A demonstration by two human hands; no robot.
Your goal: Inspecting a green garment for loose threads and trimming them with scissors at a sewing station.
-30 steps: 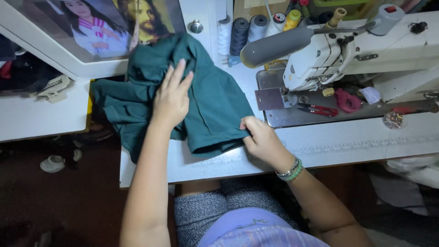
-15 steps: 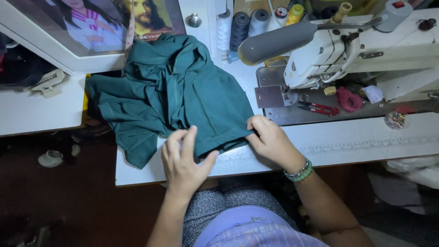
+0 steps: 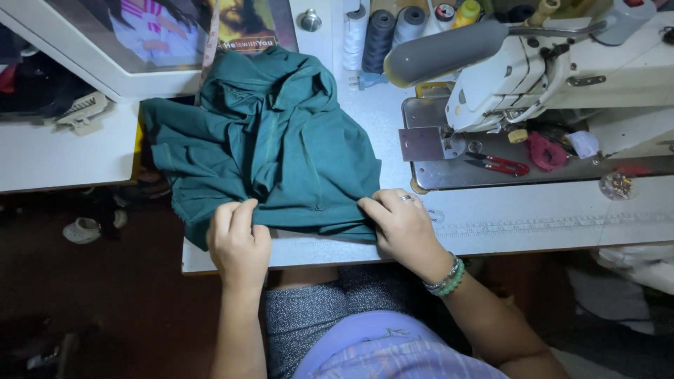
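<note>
— Where's the green garment [image 3: 281, 154]?
— Bunched on the white table [image 3: 533, 224], left of the sewing machine [image 3: 562, 63], its near hem at the table's near edge.
— And the hands?
— Left hand [image 3: 239, 242] has its grip pinched on the near-left hem; right hand [image 3: 404, 224] is clenched on the near-right hem. Red scissors [image 3: 498, 165] lie further right.

A sewing workshop is shown by the sewing machine [image 3: 533, 77], thread spools [image 3: 397, 31] and snips [image 3: 495, 165] on the table [image 3: 547, 217].
</note>
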